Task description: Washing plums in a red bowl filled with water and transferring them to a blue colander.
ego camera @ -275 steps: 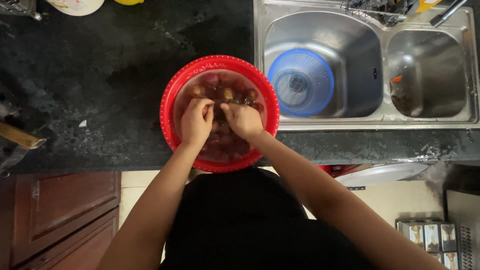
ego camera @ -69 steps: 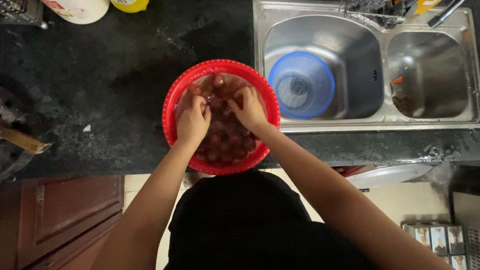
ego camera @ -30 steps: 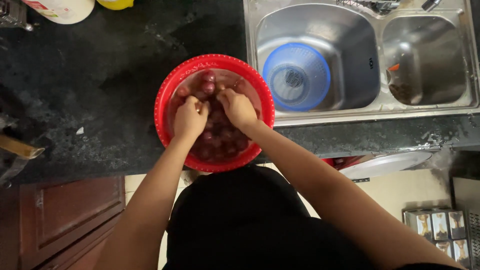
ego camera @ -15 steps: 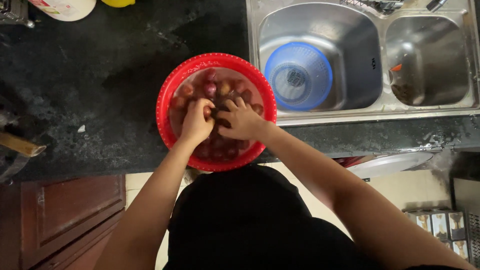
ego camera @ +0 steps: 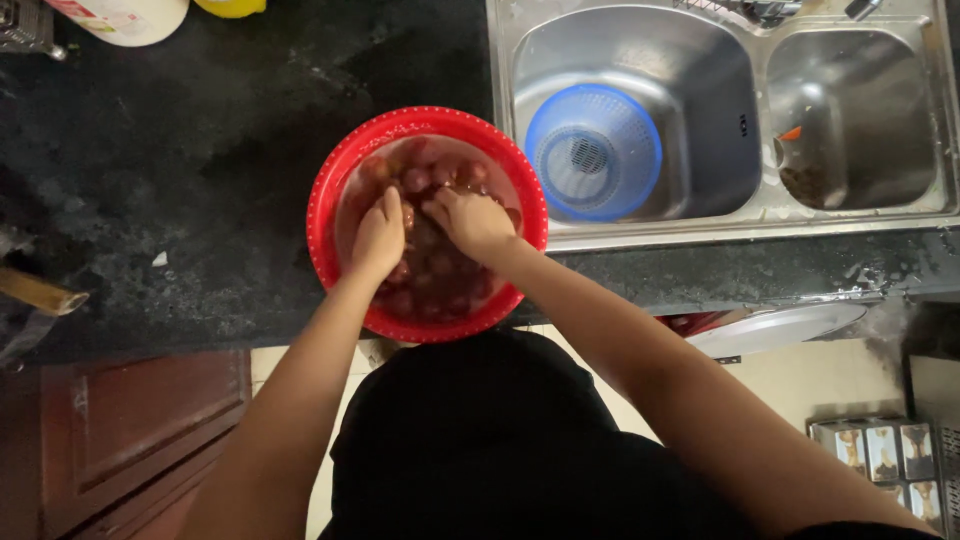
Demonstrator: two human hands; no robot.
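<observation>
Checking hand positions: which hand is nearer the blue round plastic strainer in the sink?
Right. The right hand is in the red bowl, on the side toward the blue strainer; the left hand is farther away.

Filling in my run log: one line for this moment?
left hand in red bowl | right hand in bowl | both on small reddish-purple bulbs | blue strainer in sink

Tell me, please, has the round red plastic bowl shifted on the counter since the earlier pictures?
No. The round red plastic bowl still overlaps the left edge of the steel sink and overhangs the black counter's front edge as before.
</observation>
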